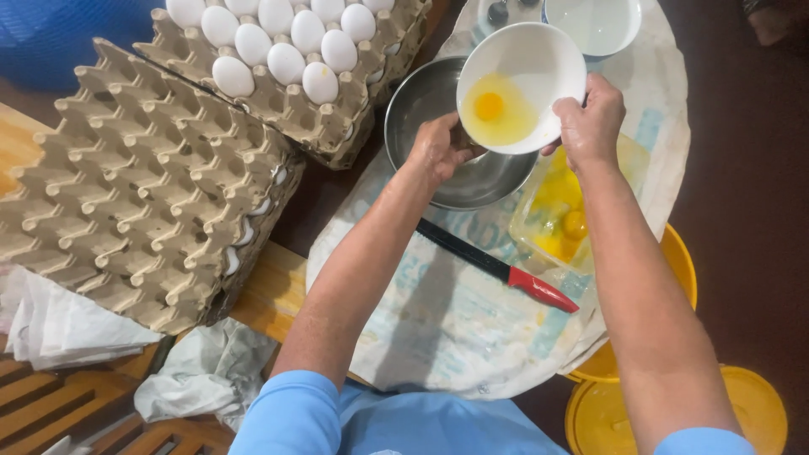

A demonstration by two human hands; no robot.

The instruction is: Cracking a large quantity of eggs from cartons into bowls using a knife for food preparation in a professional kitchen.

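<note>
My right hand [592, 122] grips the rim of a white bowl [539, 59], tilted toward me, with a raw yolk and egg white pooled inside. My left hand [440, 150] reaches under the bowl's lower edge, fingers bent, over a steel bowl [421, 105]; whether it holds anything is hidden. A clear plastic container [552, 215] with several yolks sits just below my right hand. A knife with a black blade and red handle [539, 289] lies on the white cloth [455, 320] between my forearms.
An egg tray with white eggs [286, 50] stands at the top left on stacked cardboard trays [143, 194]. Another white bowl [594, 25] is at the top. Yellow bucket lids [754, 404] sit at the lower right. Crumpled paper [211, 371] lies at the lower left.
</note>
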